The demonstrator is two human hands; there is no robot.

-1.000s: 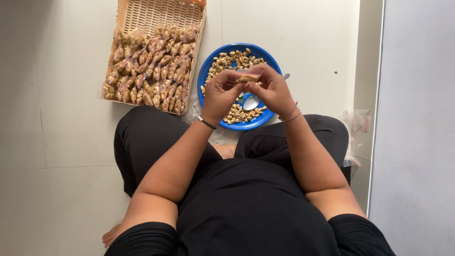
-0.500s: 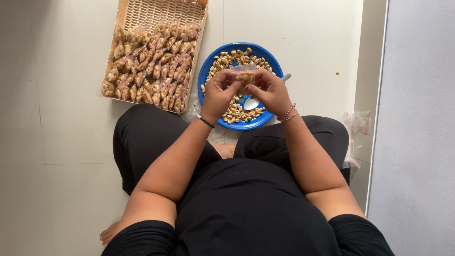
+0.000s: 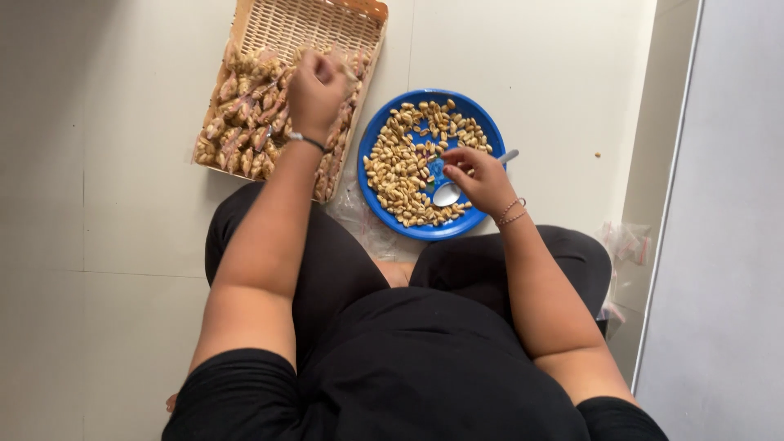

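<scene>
My left hand (image 3: pixel 314 86) is closed in a fist over the woven basket tray (image 3: pixel 359 16), and a small clear peanut packet seems to be in its fingers. The tray is full of several similar filled packets (image 3: pixel 241 135). My right hand (image 3: pixel 483 178) hovers over the blue plate (image 3: pixel 371 139) of loose peanuts (image 3: pixel 400 171), its fingers curled loosely and holding nothing. It is just above a metal spoon (image 3: pixel 447 194) that lies in the plate with its handle pointing right.
I sit cross-legged on a pale tiled floor, and the plate and tray are in front of my knees. Empty clear bags (image 3: pixel 625 241) lie by my right knee. A grey wall or door (image 3: pixel 727 220) rises on the right.
Both hands were together over the plate, working on a small packet. My left hand has swung left to the basket tray, and my right hand has dropped toward the spoon.
</scene>
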